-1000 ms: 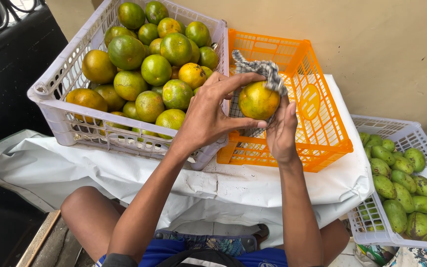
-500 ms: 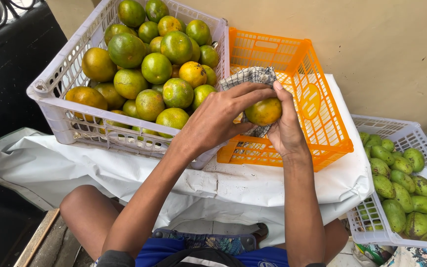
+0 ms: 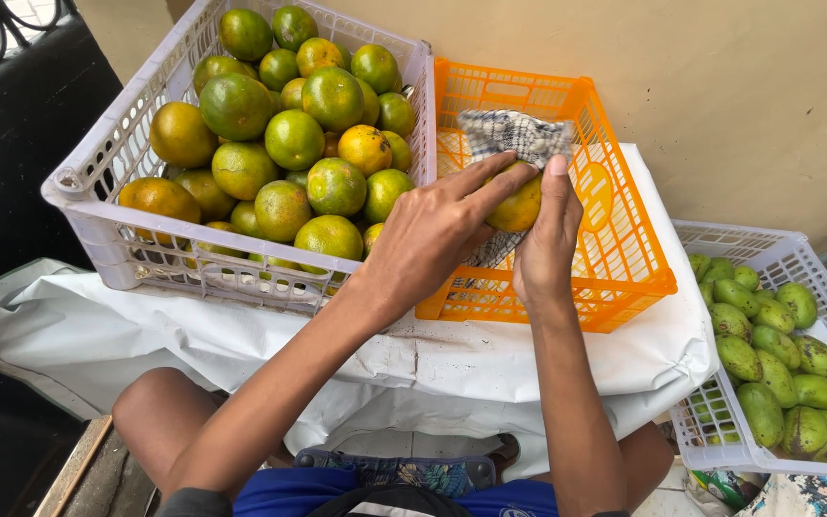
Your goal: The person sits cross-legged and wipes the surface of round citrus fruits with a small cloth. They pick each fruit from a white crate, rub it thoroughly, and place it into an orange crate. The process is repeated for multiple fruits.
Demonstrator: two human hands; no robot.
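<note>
Yellow-green orange, half-wrapped in checked cloth, above orange crate.

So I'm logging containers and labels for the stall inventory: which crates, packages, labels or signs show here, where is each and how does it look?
White slatted crate: left, full of green-orange citrus.
Orange slatted crate: centre, behind both hands, with a round moulded mark on its floor.
White basket: lower right, holding green mangoes.
White sheet: a cover under the crates.
No paper labels, signs or screens show.

A worktop draped in a white sheet carries two crates side by side, touching: a pale crate full of green-orange citrus and an orange crate.
</note>
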